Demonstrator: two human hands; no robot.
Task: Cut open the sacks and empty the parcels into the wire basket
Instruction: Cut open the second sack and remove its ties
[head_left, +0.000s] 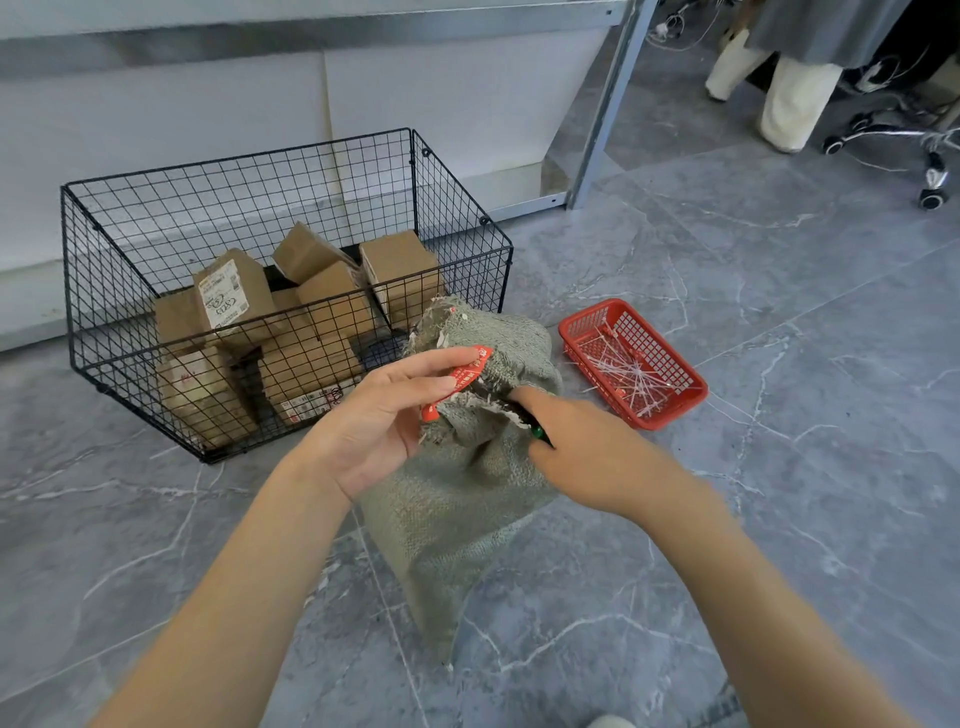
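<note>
Burlap of a grey-green weave makes up the sack (467, 514), which we see standing on the grey marbled floor (779, 312) in the middle of the view, its frayed neck gathered at the top. Our left hand (384, 415) comes in from seven o'clock with the palm turned up and pinches a red tag (460, 378) that hangs at the sack's neck. Our right hand (582, 447) comes in from four o'clock; its fingers are curled round a small dark tool (537, 432) with a green spot, and the forefinger lies stretched out against the bunched cloth just beside the tag. We cannot make out the tool's tip, which is hidden in the folds.

At ten o'clock from the sack stands the black wire basket (104, 249), close to the sack's top, with a white wall behind it. Brown cardboard parcels (306, 371) lie heaped inside it, some with printed labels. At two o'clock, near the sack, sits a red plastic tray (675, 410) holding a tangle of thin white ties (631, 371). Far off at one o'clock we see pale trousers (789, 104) and the wheeled foot of a chair (930, 176).
</note>
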